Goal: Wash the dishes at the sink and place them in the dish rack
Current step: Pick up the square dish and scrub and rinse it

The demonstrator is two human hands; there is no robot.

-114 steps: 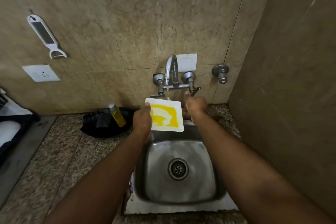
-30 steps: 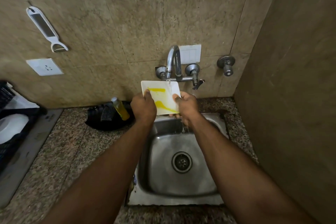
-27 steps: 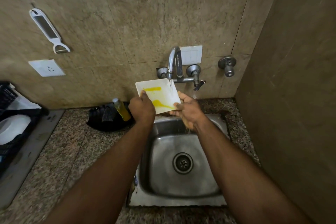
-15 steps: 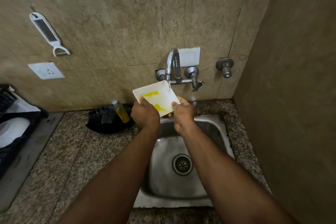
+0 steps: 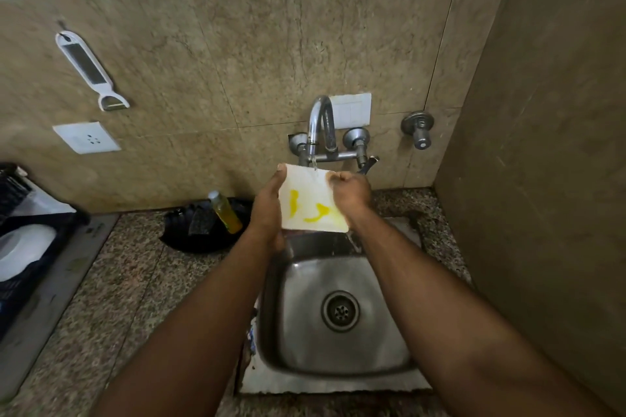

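Now the square plate is being held more upright under the tap than half a second ago, gripped at both edges by the left hand and right hand; yellow residue is being rinsed thinner, but rinsing seems unfinished.

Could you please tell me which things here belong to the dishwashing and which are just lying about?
In use: square plate, left hand, right hand, tap, sink, dish rack.
Lying about: peeler, wall socket, yellow bottle.
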